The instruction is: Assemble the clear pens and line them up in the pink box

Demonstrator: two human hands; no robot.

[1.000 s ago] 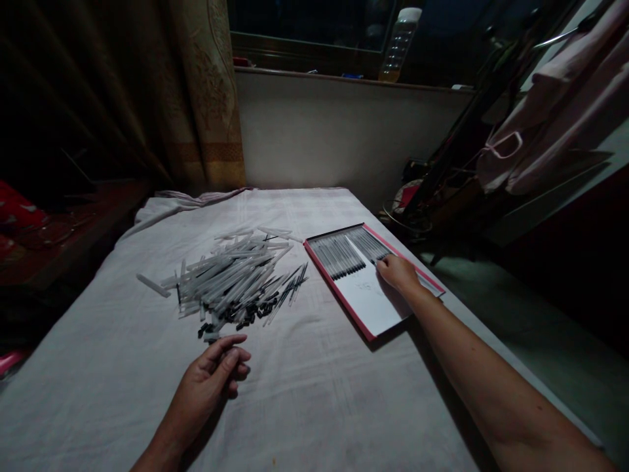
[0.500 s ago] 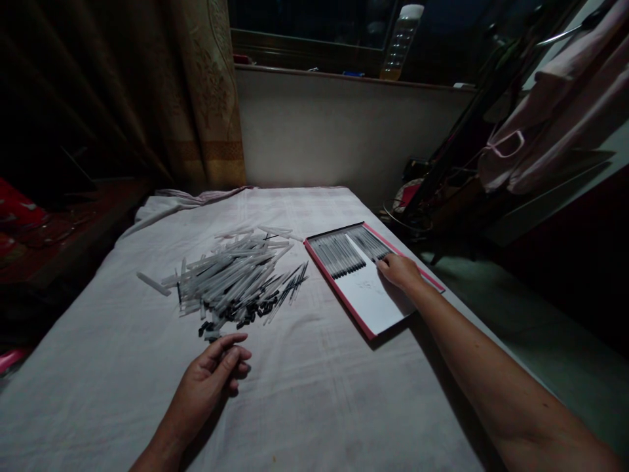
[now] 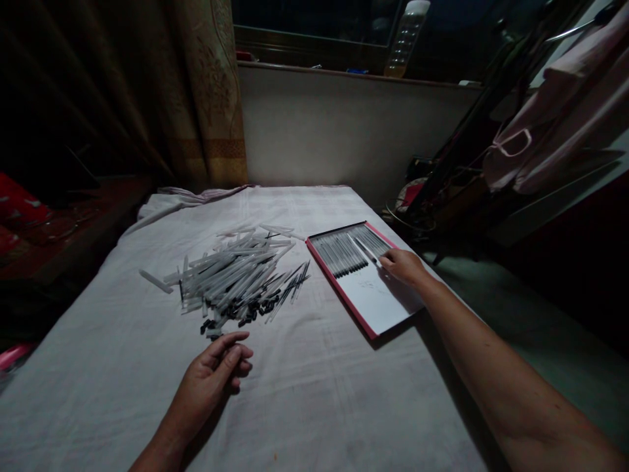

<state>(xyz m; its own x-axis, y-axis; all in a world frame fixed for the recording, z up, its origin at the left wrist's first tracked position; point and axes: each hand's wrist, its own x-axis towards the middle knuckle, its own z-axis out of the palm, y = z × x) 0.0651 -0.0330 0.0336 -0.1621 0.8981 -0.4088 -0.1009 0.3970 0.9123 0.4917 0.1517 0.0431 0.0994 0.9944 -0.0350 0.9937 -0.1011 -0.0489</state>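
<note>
A pile of clear pen barrels, refills and small black caps point(image 3: 236, 278) lies in the middle of the cloth-covered table point(image 3: 304, 393). To its right sits a flat red-edged tray point(image 3: 381, 308) with assembled pens point(image 3: 344, 252) lined up at its far end. My right hand point(image 3: 403, 266) reaches into the tray, its fingers pinched on a pen at the edge of the rows. My left hand point(image 3: 216, 370) rests on the cloth just in front of the pile, fingers loosely curled, with nothing visible in them.
A curtain point(image 3: 211, 98) hangs at the back left. A plastic bottle point(image 3: 407, 36) stands on the window ledge. Pink clothes point(image 3: 565, 111) hang on a rack at the right. Dark clutter point(image 3: 422, 196) sits beyond the table's right edge.
My right hand has shifted slightly in the tray, with a pen angled at its fingertips. My left hand stays where it was.
</note>
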